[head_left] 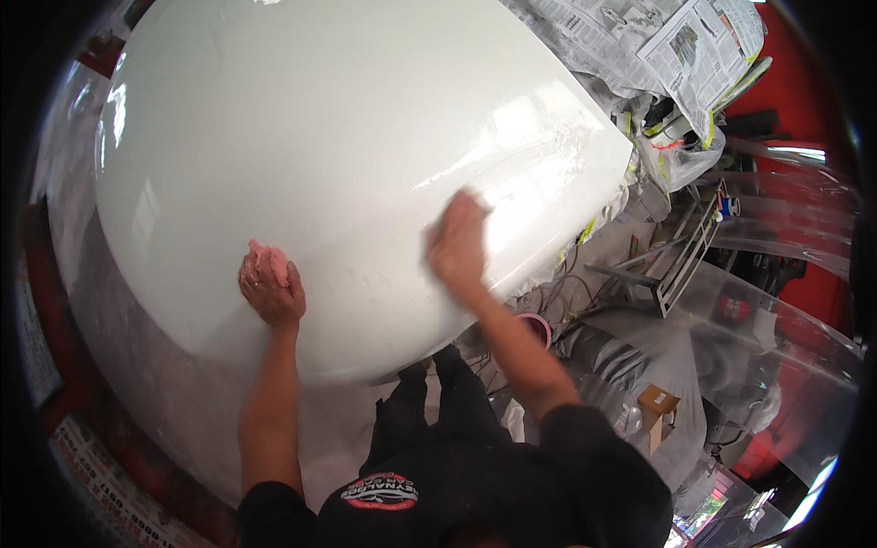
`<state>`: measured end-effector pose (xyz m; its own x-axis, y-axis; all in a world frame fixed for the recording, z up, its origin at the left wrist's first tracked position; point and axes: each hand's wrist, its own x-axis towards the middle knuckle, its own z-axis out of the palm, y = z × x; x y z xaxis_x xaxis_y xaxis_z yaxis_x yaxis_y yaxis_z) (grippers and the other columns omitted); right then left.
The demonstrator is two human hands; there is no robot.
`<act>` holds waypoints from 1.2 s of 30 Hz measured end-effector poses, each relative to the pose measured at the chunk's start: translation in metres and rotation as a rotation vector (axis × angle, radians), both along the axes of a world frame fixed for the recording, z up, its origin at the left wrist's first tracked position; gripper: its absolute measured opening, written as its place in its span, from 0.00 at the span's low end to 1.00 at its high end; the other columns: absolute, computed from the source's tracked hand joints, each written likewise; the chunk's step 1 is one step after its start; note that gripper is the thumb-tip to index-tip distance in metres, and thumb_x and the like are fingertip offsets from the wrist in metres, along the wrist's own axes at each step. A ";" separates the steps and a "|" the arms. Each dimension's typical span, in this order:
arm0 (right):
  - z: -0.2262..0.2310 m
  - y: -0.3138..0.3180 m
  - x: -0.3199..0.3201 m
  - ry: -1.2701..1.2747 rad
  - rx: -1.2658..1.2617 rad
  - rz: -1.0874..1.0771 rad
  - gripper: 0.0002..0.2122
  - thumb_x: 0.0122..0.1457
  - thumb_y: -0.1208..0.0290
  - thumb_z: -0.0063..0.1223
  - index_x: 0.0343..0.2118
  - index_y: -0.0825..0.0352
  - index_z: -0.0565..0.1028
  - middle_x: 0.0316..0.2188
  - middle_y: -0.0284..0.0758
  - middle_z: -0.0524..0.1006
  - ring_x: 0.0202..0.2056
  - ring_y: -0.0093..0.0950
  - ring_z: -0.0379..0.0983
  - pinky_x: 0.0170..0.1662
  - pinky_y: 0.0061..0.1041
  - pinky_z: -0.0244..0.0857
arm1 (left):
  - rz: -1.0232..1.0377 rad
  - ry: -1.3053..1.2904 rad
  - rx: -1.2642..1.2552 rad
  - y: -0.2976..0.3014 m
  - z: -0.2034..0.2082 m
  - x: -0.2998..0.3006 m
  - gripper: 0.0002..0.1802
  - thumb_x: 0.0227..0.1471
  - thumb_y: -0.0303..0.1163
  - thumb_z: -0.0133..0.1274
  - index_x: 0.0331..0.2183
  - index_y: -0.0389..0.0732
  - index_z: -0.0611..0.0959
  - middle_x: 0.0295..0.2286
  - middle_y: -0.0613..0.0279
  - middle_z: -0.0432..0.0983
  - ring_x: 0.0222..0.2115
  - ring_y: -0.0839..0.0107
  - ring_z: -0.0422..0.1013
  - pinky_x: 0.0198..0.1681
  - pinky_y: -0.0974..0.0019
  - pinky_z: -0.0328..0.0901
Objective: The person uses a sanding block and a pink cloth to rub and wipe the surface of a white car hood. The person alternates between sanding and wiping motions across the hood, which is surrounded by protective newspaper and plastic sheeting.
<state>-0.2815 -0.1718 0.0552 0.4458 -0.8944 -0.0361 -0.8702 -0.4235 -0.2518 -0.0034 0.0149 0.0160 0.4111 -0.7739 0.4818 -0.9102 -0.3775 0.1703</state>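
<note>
A large glossy white car hood (265, 155) spreads out in front of me. My left hand (274, 294) rests on its near left part, fingers curled round a crumpled pink cloth (277, 265) that sticks out past the knuckles. Farther right, my right hand (459, 245) lies against the hood, smeared by motion. At its fingertips is a darker patch, too blurred to tell whether it is a held thing. Beside that hand the paint looks wet and streaky, with bright light reflected in it. Small dark marks dot the surface between my hands.
Newspaper (671, 41) and plastic sheeting mask the area beyond the hood's right edge. To the right stand a metal frame (671, 274), a pink-rimmed bucket (539, 327), a cardboard box (658, 402) and draped clear plastic (731, 310). Hoses lie on the floor near the hood's edge.
</note>
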 end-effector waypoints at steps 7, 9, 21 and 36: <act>-0.006 -0.157 -0.179 0.045 -0.127 -0.166 0.31 0.68 0.65 0.40 0.67 0.81 0.52 0.69 0.60 0.50 0.71 0.52 0.43 0.74 0.41 0.35 | -0.031 0.020 -0.031 -0.015 -0.005 -0.003 0.26 0.58 0.43 0.54 0.54 0.40 0.74 0.53 0.47 0.68 0.55 0.47 0.64 0.60 0.43 0.58; -0.021 -0.142 -0.157 0.069 -0.285 -0.292 0.30 0.66 0.67 0.42 0.66 0.83 0.54 0.67 0.61 0.54 0.70 0.54 0.46 0.73 0.42 0.37 | -0.033 0.025 -0.022 -0.015 -0.007 -0.005 0.26 0.58 0.43 0.54 0.54 0.41 0.74 0.53 0.47 0.68 0.55 0.47 0.64 0.60 0.43 0.58; -0.012 -0.128 -0.210 0.065 -0.253 -0.195 0.32 0.68 0.63 0.42 0.67 0.80 0.53 0.68 0.61 0.53 0.70 0.54 0.46 0.72 0.45 0.38 | -0.035 0.061 0.001 -0.016 -0.012 -0.008 0.26 0.59 0.45 0.53 0.55 0.42 0.74 0.55 0.51 0.67 0.58 0.51 0.63 0.62 0.46 0.56; -0.056 0.005 -0.113 0.123 -0.329 -0.027 0.31 0.64 0.65 0.47 0.63 0.84 0.57 0.63 0.64 0.59 0.67 0.57 0.51 0.71 0.49 0.43 | 0.000 0.037 0.012 -0.011 -0.004 -0.004 0.27 0.56 0.43 0.56 0.55 0.43 0.74 0.54 0.52 0.68 0.56 0.50 0.64 0.61 0.44 0.58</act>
<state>-0.3945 -0.1664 -0.0007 0.4319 -0.8785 0.2039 -0.8976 -0.4408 0.0021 -0.0073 0.0039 0.0121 0.4286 -0.7793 0.4572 -0.9033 -0.3798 0.1995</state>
